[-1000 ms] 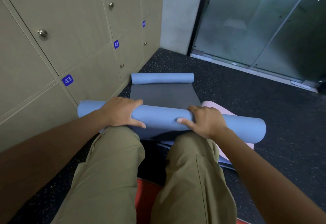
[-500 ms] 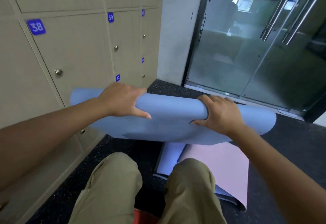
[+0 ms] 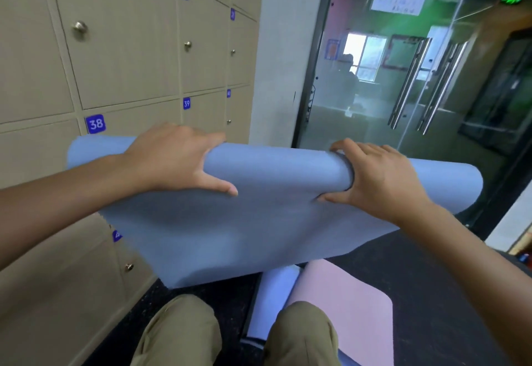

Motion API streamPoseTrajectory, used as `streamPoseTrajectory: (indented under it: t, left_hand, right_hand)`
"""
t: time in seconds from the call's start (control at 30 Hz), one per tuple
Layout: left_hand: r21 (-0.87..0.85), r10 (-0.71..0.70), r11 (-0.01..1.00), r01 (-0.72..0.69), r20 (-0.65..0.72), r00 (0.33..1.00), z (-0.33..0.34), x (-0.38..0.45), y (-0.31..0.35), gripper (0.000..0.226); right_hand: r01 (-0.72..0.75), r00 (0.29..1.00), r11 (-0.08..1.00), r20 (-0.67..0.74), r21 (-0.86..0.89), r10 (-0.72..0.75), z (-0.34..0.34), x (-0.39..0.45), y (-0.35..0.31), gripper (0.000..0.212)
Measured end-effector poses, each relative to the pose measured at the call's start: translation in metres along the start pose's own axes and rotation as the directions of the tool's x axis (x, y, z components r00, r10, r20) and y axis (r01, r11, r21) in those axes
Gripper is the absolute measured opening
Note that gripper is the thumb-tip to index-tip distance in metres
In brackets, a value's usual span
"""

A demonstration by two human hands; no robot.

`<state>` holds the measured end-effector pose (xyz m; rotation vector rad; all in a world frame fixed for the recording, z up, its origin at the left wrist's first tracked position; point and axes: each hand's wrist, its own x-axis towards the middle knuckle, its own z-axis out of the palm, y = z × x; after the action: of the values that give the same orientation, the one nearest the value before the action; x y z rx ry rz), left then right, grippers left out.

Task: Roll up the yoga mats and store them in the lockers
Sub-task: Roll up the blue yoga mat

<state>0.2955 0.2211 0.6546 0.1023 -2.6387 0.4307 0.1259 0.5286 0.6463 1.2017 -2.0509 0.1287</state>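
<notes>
I hold a blue yoga mat (image 3: 276, 181) up in the air, level across the view at chest height. It is rolled at the top, and a loose flap of it hangs down below the roll. My left hand (image 3: 172, 161) grips the roll left of its middle, fingers over the top and thumb underneath. My right hand (image 3: 377, 175) grips it right of the middle in the same way. On the floor below lie a flat pink mat (image 3: 345, 299) and a lighter blue mat (image 3: 273, 293) beside it. Beige lockers (image 3: 129, 57) with round knobs and blue number tags fill the left wall, all doors closed.
My two knees in khaki trousers (image 3: 178, 334) show at the bottom. Glass doors (image 3: 417, 83) with long steel handles stand ahead on the right, past a white wall corner (image 3: 276, 57). The floor (image 3: 431, 273) is dark speckled rubber.
The mat was on my knees with its far part on the floor; both hands have lifted it clear. My view has risen from the floor to the upper lockers.
</notes>
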Motion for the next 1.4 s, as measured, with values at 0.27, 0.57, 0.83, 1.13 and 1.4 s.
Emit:
streamPoseTrajectory:
  t: [0.27, 0.57, 0.83, 1.13, 1.4]
  left_hand:
    - [-0.142, -0.023, 0.988, 0.062, 0.261, 0.965, -0.007, -0.100, 0.018, 0.083]
    - [-0.400, 0.117, 0.893, 0.207, 0.649, 0.751, 0.056, -0.190, 0.054, 0.075]
    - [-0.544, 0.310, 0.772, 0.329, 0.774, 0.551, 0.106, -0.239, 0.087, 0.076]
    - [-0.636, 0.355, 0.751, 0.175, 0.613, 0.706, 0.127, -0.260, 0.099, 0.066]
    - [-0.710, 0.381, 0.657, 0.254, 0.603, 0.701, 0.144, -0.262, 0.096, 0.061]
  right_hand:
    - [0.012, 0.988, 0.998, 0.151, 0.055, -0.020, -0.038, -0.058, -0.071, 0.075]
    - [-0.191, 0.652, 0.949, 0.755, 0.250, -0.068, -0.014, -0.140, -0.126, 0.079]
    - [-0.368, 0.448, 0.864, 0.880, 0.343, -0.159, 0.021, -0.217, -0.151, 0.071]
    - [-0.486, 0.502, 0.743, 0.843, 0.460, -0.193, 0.053, -0.238, -0.146, 0.070]
    - [-0.424, 0.608, 0.757, 0.776, 0.497, -0.169, 0.051, -0.247, -0.150, 0.081]
